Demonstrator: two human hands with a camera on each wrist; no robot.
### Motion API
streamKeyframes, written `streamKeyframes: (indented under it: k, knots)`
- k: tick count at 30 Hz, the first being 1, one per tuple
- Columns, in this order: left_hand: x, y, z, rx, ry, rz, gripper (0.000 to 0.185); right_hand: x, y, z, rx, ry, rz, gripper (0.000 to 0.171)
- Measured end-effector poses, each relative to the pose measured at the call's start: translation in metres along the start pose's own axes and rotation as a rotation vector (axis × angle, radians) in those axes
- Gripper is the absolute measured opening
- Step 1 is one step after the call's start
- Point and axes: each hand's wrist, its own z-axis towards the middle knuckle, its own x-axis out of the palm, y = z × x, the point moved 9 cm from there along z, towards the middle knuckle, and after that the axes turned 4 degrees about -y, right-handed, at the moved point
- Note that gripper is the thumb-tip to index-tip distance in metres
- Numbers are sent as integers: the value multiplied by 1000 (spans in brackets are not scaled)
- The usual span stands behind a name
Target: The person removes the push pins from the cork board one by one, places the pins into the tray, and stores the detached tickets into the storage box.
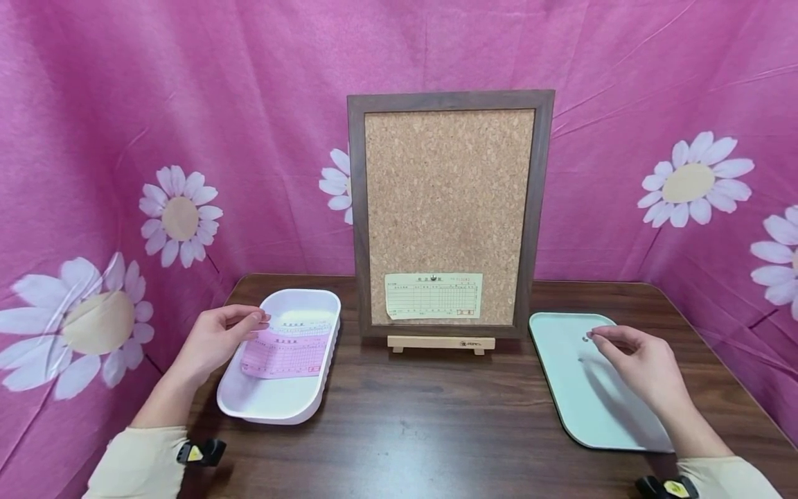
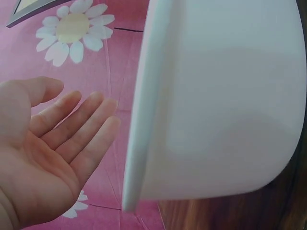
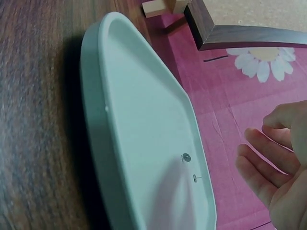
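Observation:
My left hand point(image 1: 218, 336) hovers over the white tray point(image 1: 274, 412), fingertips by the upper left of a pink printed slip point(image 1: 289, 357). A paler slip point(image 1: 302, 326) lies behind it. In the left wrist view the fingers are loosely bent, with nothing visible between them. Over the mint-green tray point(image 1: 589, 433) is my right hand point(image 1: 642, 364), thumb and index close together near a small metal pin point(image 3: 186, 157). A second pin point(image 3: 195, 178) lies beside that one on the tray. No held thing shows in the right hand point(image 3: 283, 158).
A framed cork board point(image 1: 451, 194) stands on a small wooden easel point(image 1: 439, 343) between the trays. Fixed low on the cork is a pale yellow-green printed slip point(image 1: 433, 298), with a pin at its top edge. Pink flowered cloth point(image 1: 280, 138) surrounds the dark wooden table point(image 1: 399, 423).

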Motion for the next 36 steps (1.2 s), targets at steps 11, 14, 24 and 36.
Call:
streamKeyframes:
  k: [11,14,24,36]
  knots:
    - [10,-8,2,2,27,47,35,1,10,2,-24,0,37,18]
    - [14,-11,2,8,37,34,34,1,13,3,-31,-1,48,18]
    - [24,-21,3,39,52,8,30,4,25,8,-48,4,79,18]
    - [38,-35,6,88,71,-17,29,9,45,13,-77,-18,136,16]
